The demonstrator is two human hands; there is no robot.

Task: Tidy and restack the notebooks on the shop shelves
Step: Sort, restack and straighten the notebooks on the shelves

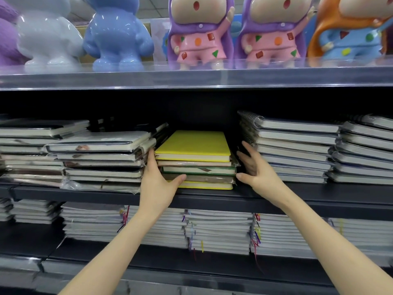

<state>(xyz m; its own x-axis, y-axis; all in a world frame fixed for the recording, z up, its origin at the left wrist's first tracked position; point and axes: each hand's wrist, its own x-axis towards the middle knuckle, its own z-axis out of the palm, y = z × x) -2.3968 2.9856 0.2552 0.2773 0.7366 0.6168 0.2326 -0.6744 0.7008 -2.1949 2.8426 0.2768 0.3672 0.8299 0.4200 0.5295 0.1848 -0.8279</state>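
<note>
One notebook stack (196, 161): left grip (158, 180) touches it, right grip (257, 170) just beside.

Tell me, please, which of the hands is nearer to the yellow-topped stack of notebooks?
Left. The left hand presses the left side of the yellow-topped stack of notebooks, thumb across its front; the right hand hovers just off its right side, fingers spread, seemingly not touching.
</note>
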